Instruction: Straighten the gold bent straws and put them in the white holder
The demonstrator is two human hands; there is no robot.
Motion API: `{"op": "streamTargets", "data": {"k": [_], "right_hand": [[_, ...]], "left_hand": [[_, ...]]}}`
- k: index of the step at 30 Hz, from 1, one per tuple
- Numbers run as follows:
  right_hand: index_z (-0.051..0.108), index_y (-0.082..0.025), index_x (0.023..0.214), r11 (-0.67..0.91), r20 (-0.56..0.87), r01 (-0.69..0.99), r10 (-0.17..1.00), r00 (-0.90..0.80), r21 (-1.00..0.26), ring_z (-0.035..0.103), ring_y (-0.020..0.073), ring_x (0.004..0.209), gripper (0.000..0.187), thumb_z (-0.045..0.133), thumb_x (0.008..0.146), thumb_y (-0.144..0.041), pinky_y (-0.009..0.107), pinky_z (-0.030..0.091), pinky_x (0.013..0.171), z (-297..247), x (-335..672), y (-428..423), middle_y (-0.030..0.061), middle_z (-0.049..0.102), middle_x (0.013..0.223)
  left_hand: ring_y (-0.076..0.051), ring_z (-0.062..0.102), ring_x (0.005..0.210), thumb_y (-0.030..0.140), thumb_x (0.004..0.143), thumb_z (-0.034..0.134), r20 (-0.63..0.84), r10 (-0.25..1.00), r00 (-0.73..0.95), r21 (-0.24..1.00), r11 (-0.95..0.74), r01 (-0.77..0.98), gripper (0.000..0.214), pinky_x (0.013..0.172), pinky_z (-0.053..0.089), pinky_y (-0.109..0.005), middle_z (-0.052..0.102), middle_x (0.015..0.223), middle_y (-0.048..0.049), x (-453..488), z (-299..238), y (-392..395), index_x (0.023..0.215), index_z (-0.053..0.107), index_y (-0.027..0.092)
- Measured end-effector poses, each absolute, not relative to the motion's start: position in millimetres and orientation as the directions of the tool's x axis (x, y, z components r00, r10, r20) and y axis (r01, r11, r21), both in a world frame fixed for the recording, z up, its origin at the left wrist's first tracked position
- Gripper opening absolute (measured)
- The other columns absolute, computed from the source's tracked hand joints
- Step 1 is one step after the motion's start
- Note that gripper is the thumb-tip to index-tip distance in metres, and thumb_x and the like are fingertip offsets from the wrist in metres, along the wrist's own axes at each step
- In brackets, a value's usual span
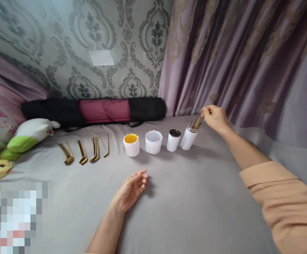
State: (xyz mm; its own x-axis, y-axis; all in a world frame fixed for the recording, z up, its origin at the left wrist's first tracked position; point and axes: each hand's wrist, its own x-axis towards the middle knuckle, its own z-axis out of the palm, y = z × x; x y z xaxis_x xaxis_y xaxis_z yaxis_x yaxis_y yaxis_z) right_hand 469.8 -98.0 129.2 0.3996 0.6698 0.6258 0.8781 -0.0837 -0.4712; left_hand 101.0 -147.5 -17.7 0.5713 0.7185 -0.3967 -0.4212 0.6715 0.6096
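At the right, my right hand (213, 116) pinches the upper end of a gold metal straw (198, 120), whose lower part is among several others in a white-wrapped jar (187, 139). The jar leans slightly. My left hand (133, 187) hovers palm inward over the grey sheet, fingers loosely apart and nothing in them. Left of the jar stand a white-wrapped can (173, 141) with a dark inside, a whitish cup (153, 142) and a white cup with a yellow inside (131, 145). Bent gold straws lie farther left: a single straw (107, 145) and bundles, one (95, 150) nearest it.
More straw bundles (82, 152) lie toward the left. A long black and maroon bag (104, 110) runs along the patterned wall. Plush toys (27, 135) sit at the left edge, and a purple curtain (222, 63) hangs behind my right hand. The lower left corner is pixelated.
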Motion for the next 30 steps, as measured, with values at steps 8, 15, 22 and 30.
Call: {"op": "streamTargets", "data": {"k": [8,15,22,30], "right_hand": [[0.061,-0.019,0.076,-0.102,0.581,0.867,0.703,0.41,-0.488,0.06,0.0152,0.06,0.018,0.045,0.077,-0.027,0.026,0.044,0.056,122.6,472.8,-98.3,0.0016,0.065,0.065],[0.064,-0.019,0.076,-0.111,0.569,0.866,0.711,0.412,-0.488,0.06,0.0165,0.061,0.019,0.046,0.076,-0.026,0.028,0.044,0.057,116.4,476.7,-98.6,0.0026,0.066,0.067],[0.066,-0.02,0.077,-0.137,0.555,0.866,0.717,0.422,-0.481,0.061,0.0183,0.065,0.02,0.048,0.074,-0.028,0.029,0.045,0.058,115.7,475.7,-101.7,0.0038,0.067,0.07],[0.068,-0.019,0.078,-0.215,0.501,0.856,0.734,0.458,-0.469,0.061,0.0187,0.073,0.022,0.05,0.072,-0.03,0.028,0.044,0.064,118.7,465.2,-105.3,0.0042,0.068,0.075]], "left_hand": [[-0.01,0.057,0.07,0.015,0.076,0.055,-0.395,0.721,0.57,0.61,0.669,-0.424,0.024,0.063,0.049,-0.021,0.06,0.085,-0.0082,101.2,-18.3,-147.8,0.099,0.057,0.01],[-0.009,0.056,0.069,0.015,0.076,0.055,-0.396,0.722,0.568,0.616,0.667,-0.419,0.024,0.062,0.049,-0.021,0.059,0.086,-0.0078,101.8,-19.6,-146.8,0.1,0.057,0.011],[-0.009,0.056,0.07,0.016,0.075,0.057,-0.393,0.723,0.568,0.621,0.664,-0.416,0.026,0.062,0.049,-0.02,0.059,0.087,-0.0074,102.3,-19.7,-146.9,0.1,0.057,0.011],[-0.01,0.055,0.071,0.017,0.076,0.056,-0.397,0.723,0.566,0.625,0.664,-0.41,0.026,0.063,0.049,-0.021,0.058,0.088,-0.0078,102.1,-20.2,-146.7,0.101,0.057,0.01]]}}
